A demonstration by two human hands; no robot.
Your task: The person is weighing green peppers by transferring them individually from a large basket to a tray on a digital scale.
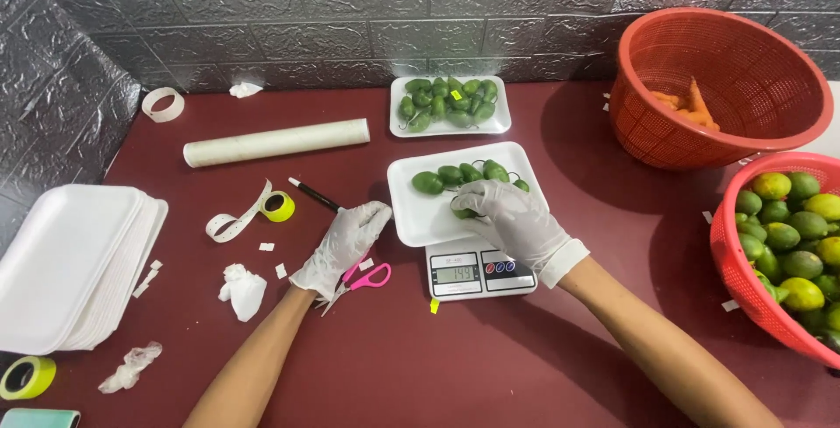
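On the white foam tray [411, 218] atop the scale, the gloved right hand [516, 218] pinches a small, firm, light green pepper [462, 212], best held mid-body; the left hand [346, 244] rests open, empty.

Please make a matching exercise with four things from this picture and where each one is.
Things:
1. white foam tray of green fruits
2. pink-handled scissors
3. white roll of film
4. stack of white foam trays

Places:
A. at the table's left edge
B. on the digital scale
C. near the grey wall, lying flat
D. beside the left hand

Pairs: 1-B, 2-D, 3-C, 4-A
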